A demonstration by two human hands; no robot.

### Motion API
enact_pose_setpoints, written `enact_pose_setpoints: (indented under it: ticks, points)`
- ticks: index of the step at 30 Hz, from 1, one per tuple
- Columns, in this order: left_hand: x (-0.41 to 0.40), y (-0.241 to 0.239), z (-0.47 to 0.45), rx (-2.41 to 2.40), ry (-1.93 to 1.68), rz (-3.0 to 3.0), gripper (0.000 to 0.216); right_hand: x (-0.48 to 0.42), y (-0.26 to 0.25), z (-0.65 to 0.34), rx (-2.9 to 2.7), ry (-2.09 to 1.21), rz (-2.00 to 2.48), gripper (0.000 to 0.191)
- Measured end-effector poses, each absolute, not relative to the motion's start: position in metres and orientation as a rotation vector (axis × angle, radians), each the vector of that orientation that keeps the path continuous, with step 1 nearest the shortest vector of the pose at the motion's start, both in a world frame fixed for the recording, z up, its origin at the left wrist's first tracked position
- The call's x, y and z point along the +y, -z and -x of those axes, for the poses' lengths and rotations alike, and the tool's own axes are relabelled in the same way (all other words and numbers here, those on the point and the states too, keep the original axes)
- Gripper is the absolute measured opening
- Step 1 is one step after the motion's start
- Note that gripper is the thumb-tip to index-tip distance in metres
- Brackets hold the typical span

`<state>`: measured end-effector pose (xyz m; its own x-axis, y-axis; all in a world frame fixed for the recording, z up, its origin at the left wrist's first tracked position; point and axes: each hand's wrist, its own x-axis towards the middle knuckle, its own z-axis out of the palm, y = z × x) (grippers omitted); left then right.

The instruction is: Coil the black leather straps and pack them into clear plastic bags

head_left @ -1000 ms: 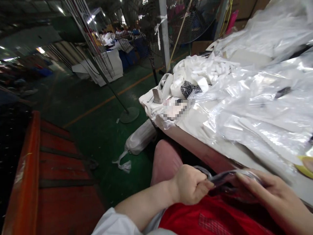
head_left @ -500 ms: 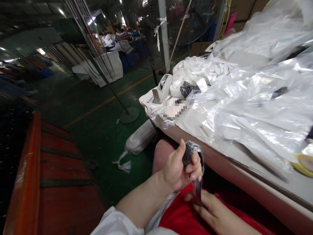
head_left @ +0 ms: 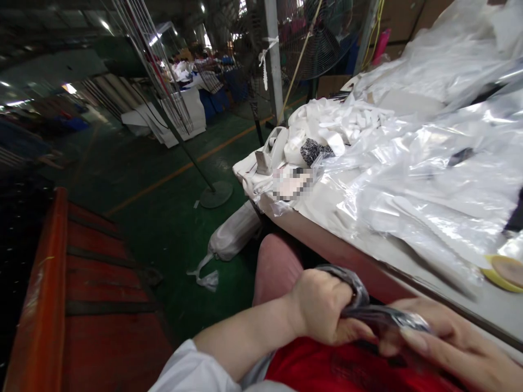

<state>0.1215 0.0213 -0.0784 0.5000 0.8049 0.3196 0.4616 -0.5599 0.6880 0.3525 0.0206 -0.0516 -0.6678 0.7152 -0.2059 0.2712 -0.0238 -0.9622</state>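
A dark strip [head_left: 359, 291], glossy as if in clear plastic, loops over the knuckles of my left hand [head_left: 321, 305]. That hand is closed around it, its thumb toward the right. On the right, my right hand [head_left: 453, 337] pinches the strip's other stretch between thumb and fingers. Both hands are above my lap, where red cloth [head_left: 310, 365] lies, and in front of the table edge. My fingers hide part of the strip, so its exact kind cannot be told.
Clear plastic bags [head_left: 441, 163] cover much of the table [head_left: 502, 310]. A roll of yellow tape [head_left: 504, 272], white strips [head_left: 339, 122] and a tape dispenser [head_left: 272, 152] lie there too. A wrapped bundle [head_left: 235, 234] rests on the floor; a red wooden piece [head_left: 110, 283] stands left.
My left hand has turned over, knuckles up, and closed with the strip looped round it. My right hand has moved up and to the right, drawing the strip out sideways.
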Motion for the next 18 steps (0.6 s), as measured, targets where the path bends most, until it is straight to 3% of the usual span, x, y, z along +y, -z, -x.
enact_pose_setpoints:
  ticks: [5, 8, 11, 16, 18]
  points:
    - [0.017, 0.069, -0.12, 0.732, -0.515, -1.406, 0.068, 0.043, 0.069, -0.358, -1.943, -1.727, 1.091, 0.038]
    - [0.023, 0.062, -0.111, 0.499, -0.455, -0.86, 0.069, 0.038, 0.092, -0.353, -1.838, -1.775, 1.079, 0.047]
    - [0.032, 0.058, -0.097, 0.392, -0.497, -0.63, 0.071, 0.032, 0.111, -0.352, -1.778, -1.796, 1.1, 0.057]
    - [0.043, 0.053, -0.077, 0.439, -0.6, -0.466, 0.079, 0.036, 0.125, -0.36, -1.689, -1.791, 1.232, 0.038]
    - [0.046, 0.051, -0.073, 0.45, -0.646, -0.448, 0.081, 0.037, 0.127, -0.361, -1.678, -1.779, 1.249, 0.04]
